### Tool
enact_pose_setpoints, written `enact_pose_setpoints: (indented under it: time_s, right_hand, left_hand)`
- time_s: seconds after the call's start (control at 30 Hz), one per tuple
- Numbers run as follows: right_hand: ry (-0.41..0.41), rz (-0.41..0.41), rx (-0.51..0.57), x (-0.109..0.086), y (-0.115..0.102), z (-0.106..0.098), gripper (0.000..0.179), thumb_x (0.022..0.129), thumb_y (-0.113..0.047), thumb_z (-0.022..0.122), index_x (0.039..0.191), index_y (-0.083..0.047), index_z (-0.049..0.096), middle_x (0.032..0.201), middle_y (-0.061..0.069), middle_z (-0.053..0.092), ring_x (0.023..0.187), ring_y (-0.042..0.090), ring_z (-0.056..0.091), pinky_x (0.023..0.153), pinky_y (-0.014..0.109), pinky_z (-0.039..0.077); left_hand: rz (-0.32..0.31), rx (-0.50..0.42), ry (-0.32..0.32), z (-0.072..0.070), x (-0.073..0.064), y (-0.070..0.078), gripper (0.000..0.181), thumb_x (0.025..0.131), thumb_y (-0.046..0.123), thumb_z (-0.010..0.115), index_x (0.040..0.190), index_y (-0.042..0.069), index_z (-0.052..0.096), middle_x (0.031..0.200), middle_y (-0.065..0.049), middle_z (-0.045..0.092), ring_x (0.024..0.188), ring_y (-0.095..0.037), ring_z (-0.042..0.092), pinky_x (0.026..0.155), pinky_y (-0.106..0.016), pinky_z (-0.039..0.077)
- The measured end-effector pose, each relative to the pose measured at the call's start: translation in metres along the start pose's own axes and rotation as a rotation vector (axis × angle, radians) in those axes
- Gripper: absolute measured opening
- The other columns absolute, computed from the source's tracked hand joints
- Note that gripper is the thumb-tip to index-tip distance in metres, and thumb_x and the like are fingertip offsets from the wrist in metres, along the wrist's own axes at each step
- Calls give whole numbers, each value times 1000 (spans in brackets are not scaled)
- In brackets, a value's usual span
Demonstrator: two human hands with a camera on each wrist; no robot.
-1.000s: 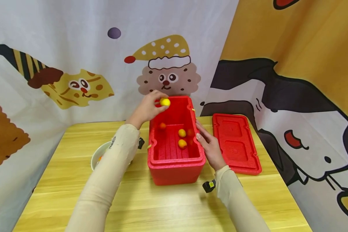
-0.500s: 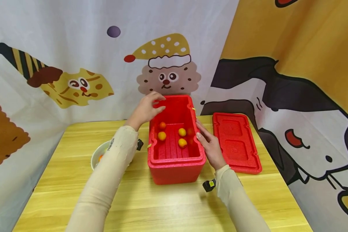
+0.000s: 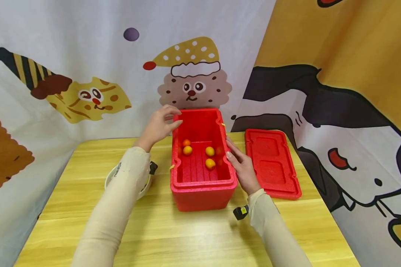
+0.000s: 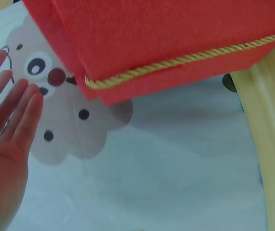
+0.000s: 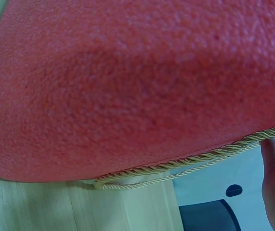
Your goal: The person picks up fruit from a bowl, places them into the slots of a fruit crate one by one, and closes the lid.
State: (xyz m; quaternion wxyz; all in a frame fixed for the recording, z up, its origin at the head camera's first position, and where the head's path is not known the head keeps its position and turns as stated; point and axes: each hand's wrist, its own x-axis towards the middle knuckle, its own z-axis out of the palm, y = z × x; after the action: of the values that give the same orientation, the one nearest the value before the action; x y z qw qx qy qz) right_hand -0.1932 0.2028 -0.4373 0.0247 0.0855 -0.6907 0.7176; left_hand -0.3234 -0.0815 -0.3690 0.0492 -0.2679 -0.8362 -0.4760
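A red foam box [image 3: 203, 198] with no lid on it stands mid-table in the head view. Several small yellow and orange fruit-like balls [image 3: 209, 164] lie on its floor, two at the left wall and two at the right. Near the box's back left corner, my left hand [image 3: 158, 126] hovers with nothing in it; its fingers look extended in the left wrist view [image 4: 5, 139]. My right hand [image 3: 242, 167] rests against the right side of the box, thumb at the rim, fingers along the outer wall. The right wrist view shows that hand's fingers beside a gold rope [image 5: 200, 156].
A white bowl [image 3: 144, 192] sits at the left, mostly behind my left forearm; its contents are largely hidden. The red lid [image 3: 272, 163] lies flat at the right. Behind the table [image 3: 187, 237] hangs a printed cartoon curtain [image 3: 113, 66].
A yellow ball left my left hand and dropped into the box, then rolled back along the left wall. The left hand has drawn away to the left. My right hand has stayed put.
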Motion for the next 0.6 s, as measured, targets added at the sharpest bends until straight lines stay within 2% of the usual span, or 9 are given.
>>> enact_pose_setpoints:
  time_s: [0.23, 0.4, 0.47, 0.6]
  right_hand:
    - [-3, 2, 12, 1, 0, 1, 50, 102, -15, 55, 149, -8, 42, 155, -1, 36, 141, 17, 32, 99, 31, 46]
    - [4, 0, 0, 1, -1, 1, 50, 102, -17, 56, 149, -9, 42, 154, -2, 38, 141, 15, 31, 100, 30, 44]
    - [4, 4, -6, 1, -1, 1, 50, 102, -17, 56, 150, -10, 42, 154, -3, 38, 142, 15, 30, 100, 30, 44]
    - [-12, 6, -35, 2, -3, 1, 51, 102, -17, 55, 150, -9, 41, 155, -1, 37, 142, 17, 29, 99, 30, 45]
  left_hand:
    - [9, -46, 119, -22, -29, -3, 28, 90, 7, 72, 115, -2, 66, 120, -14, 58, 116, -31, 54, 99, -46, 47]
    - [-11, -54, 208, -35, -52, -9, 27, 89, 7, 74, 115, 1, 67, 119, -10, 59, 114, -25, 55, 100, -42, 48]
    - [-19, -56, 233, -38, -63, -9, 27, 88, 3, 73, 114, -1, 67, 118, -13, 59, 113, -27, 56, 99, -44, 48]
    - [-47, -43, 254, -44, -87, -1, 25, 88, -6, 70, 112, -9, 65, 116, -22, 58, 110, -35, 55, 97, -51, 47]
